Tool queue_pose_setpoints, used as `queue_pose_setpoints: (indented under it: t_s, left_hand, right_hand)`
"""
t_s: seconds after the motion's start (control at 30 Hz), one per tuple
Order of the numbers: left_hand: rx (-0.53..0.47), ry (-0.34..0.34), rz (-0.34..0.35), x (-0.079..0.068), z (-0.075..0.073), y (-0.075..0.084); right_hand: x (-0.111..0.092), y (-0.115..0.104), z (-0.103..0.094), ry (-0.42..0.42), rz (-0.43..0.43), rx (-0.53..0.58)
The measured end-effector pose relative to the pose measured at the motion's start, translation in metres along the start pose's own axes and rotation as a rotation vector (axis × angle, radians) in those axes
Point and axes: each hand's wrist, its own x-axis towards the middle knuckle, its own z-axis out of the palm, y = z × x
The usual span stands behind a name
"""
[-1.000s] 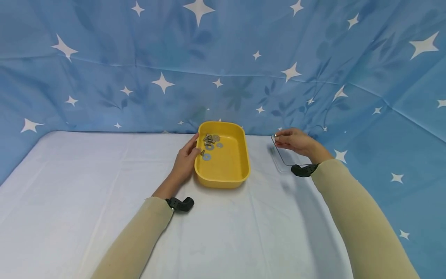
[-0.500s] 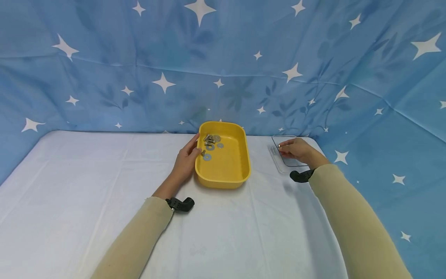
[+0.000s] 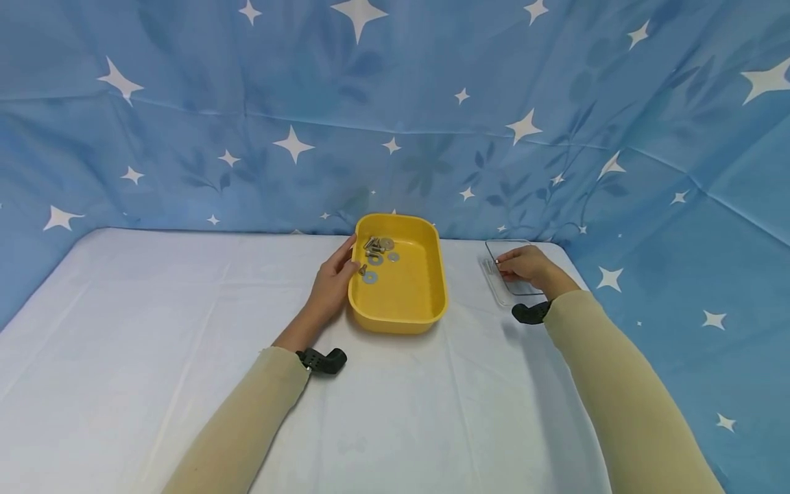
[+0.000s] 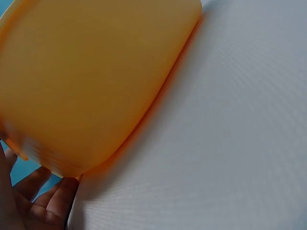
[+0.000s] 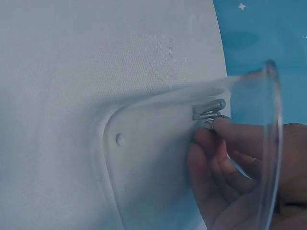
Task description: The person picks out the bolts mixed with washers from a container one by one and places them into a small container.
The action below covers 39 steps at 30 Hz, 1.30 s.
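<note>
My left hand [image 3: 330, 283] grips the left side of a yellow plastic tray [image 3: 401, 295], its thumb over the rim. In the left wrist view, its fingers [image 4: 62, 196] rest against the tray's outer wall [image 4: 96, 81]. Several bolts [image 3: 374, 245] and flat washers [image 3: 370, 277] lie in the tray's left half. On the right, my right hand [image 3: 529, 265] is down inside a clear plastic box [image 5: 144, 163]. Thumb and fingertips pinch a small metal piece, probably a bolt [image 5: 209, 125], mostly hidden by the fingers. Other bolts [image 5: 208, 109] lie right beside the fingertips.
A white cloth [image 3: 234, 309] covers the table. Behind it and along the right side hangs a blue curtain [image 3: 395, 178] with white stars. The clear box stands near the table's back right corner, with a gap between it and the yellow tray.
My right hand has lowered from over the clear box's far rim into the box, moving slightly toward me. The left hand and the yellow tray have stayed in place.
</note>
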Motion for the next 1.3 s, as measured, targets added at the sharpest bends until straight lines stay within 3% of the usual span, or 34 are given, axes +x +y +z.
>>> queue_pose_setpoints:
  t_s: [0.33,0.57,0.83,1.07,1.3]
  left_hand:
    - [-0.006,-0.009,0.013,0.001,0.003,0.001]
    - [0.002,-0.004,0.005,0.0,0.003,0.001]
    - [-0.004,-0.007,0.005,0.002,0.0,0.0]
    - [-0.005,-0.007,-0.003,0.002,-0.001,-0.002]
    - [-0.003,-0.012,-0.004,0.001,0.0,-0.002]
  right_hand:
    - [-0.002,0.005,-0.005,0.002,-0.005,-0.03]
    - [-0.018,-0.002,-0.013,0.029,-0.053,-0.013]
    - [-0.038,-0.045,-0.014,0.088,-0.162,0.071]
    - [-0.048,-0.088,0.004,0.065,-0.174,0.097]
    - [-0.054,-0.111,0.021,0.005,-0.211,0.131]
